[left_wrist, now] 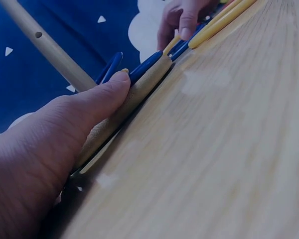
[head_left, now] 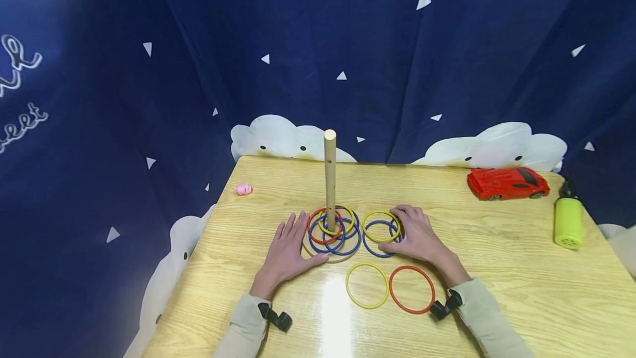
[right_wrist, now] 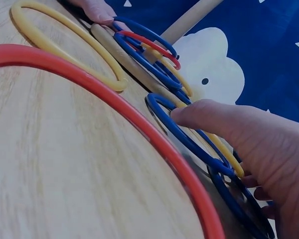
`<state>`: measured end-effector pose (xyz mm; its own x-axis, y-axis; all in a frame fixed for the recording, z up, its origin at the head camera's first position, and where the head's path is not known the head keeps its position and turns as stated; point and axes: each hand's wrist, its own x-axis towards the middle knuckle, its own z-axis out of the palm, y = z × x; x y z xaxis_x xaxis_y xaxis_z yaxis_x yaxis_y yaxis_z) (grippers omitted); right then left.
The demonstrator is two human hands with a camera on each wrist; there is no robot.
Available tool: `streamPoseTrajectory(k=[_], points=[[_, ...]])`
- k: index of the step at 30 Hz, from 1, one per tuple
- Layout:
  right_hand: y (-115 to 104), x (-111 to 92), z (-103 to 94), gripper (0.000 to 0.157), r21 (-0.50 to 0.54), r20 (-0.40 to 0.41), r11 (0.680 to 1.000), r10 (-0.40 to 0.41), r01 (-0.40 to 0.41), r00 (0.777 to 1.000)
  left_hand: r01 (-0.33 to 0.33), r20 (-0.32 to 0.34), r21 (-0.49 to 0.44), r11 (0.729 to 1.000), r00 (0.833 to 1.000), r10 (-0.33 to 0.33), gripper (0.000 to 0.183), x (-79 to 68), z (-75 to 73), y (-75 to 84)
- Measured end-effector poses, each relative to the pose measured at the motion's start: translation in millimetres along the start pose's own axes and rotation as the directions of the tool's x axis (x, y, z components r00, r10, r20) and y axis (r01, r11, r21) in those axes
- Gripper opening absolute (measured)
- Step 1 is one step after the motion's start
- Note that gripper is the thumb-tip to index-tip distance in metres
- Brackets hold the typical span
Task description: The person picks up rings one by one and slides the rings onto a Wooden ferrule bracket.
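A wooden ring-toss stand [head_left: 330, 181] rises upright from a round base, with several red, yellow and blue rings [head_left: 350, 250] lying round its foot. Beside that base, on its left, my left hand [head_left: 285, 258] rests with straight fingers and its thumb at the near rim. A yellow ring [head_left: 364, 231] overlaps blue rings [head_left: 370, 252] just right of the stand. My right hand [head_left: 419, 236] spans their right side, its fingers loosely bent. In the right wrist view the thumb [right_wrist: 209, 117] touches the rings; the other fingertips are partly hidden.
Nearer on the wooden table [head_left: 238, 325] lie another yellow ring [head_left: 348, 291] and a red ring [head_left: 432, 286]. A small pink toy [head_left: 243, 189] sits at the back left. A red toy car [head_left: 507, 183] and a yellow-green bottle [head_left: 568, 222] stand at the right. Behind hangs a blue curtain [head_left: 308, 26].
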<state>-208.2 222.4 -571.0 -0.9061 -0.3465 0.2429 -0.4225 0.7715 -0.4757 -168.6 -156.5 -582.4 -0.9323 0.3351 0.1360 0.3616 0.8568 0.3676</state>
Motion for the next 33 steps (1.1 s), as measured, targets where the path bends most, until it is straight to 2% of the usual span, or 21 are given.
streamPoseTrajectory(k=[9, 17, 33], points=[[-0.7, 0.4, 2.8, 0.102, -0.013, -0.011, 1.0, 0.02, -0.021, 1.0, 0.004, 0.012, 0.002, 1.0, 1.0, -0.004, 0.121, 0.7, -0.6, -0.4], [-0.4, -0.6, 5.0, 0.096, 0.003, -0.032, 1.0, 0.007, -0.007, 0.999, 0.003, 0.015, 0.007, 1.0, 1.0, -0.003, 0.121, 0.7, 0.6, -1.8], [-3.2, -0.6, -1.0, 0.096, 0.028, -0.05, 1.0, 0.008, -0.007, 0.999, 0.006, 0.027, -0.001, 1.0, 1.0, -0.006, 0.119, 0.1, -0.7, -1.0]])
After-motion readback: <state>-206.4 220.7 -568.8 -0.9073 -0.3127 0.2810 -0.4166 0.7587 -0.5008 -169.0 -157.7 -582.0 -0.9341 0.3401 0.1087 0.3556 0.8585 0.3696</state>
